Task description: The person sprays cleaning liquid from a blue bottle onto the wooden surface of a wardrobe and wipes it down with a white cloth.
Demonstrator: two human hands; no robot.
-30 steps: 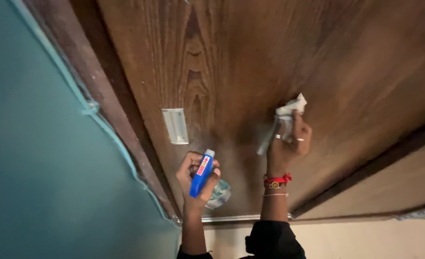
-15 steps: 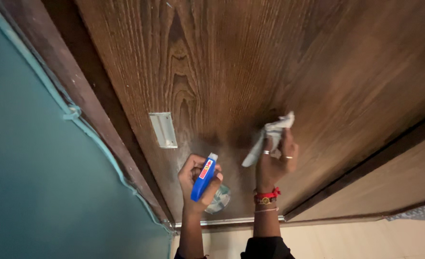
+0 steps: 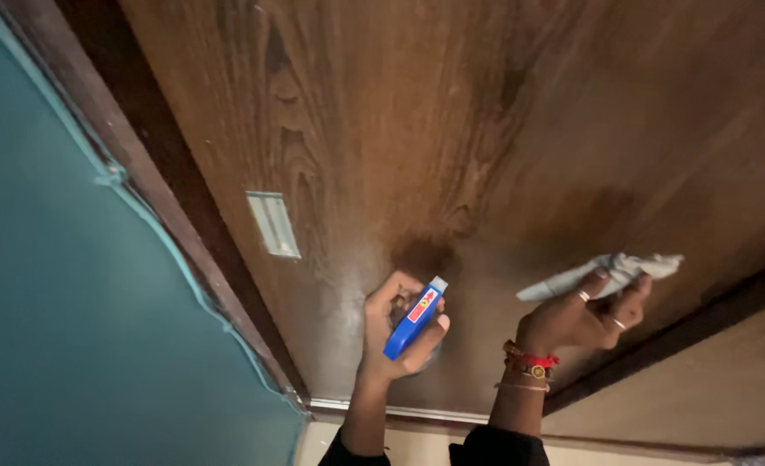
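My left hand (image 3: 395, 332) grips a small blue spray bottle (image 3: 414, 318) with a white tip and a red label, held up close to a dark brown wooden door (image 3: 452, 147). My right hand (image 3: 585, 312), with rings and red and gold bracelets on the wrist, holds a crumpled white cloth (image 3: 611, 269) pressed flat against the door's lower right part. The cloth trails out on both sides of my fingers.
A teal wall (image 3: 63, 302) fills the left side, edged by the dark door frame (image 3: 154, 190). A small metal plate (image 3: 273, 224) is set in the door. A pale floor strip (image 3: 702, 397) lies at the lower right, beyond the door's dark edge.
My right hand has swept the cloth down and to the right across the door. The left hand with the bottle has shifted slightly right. The view has tilted.
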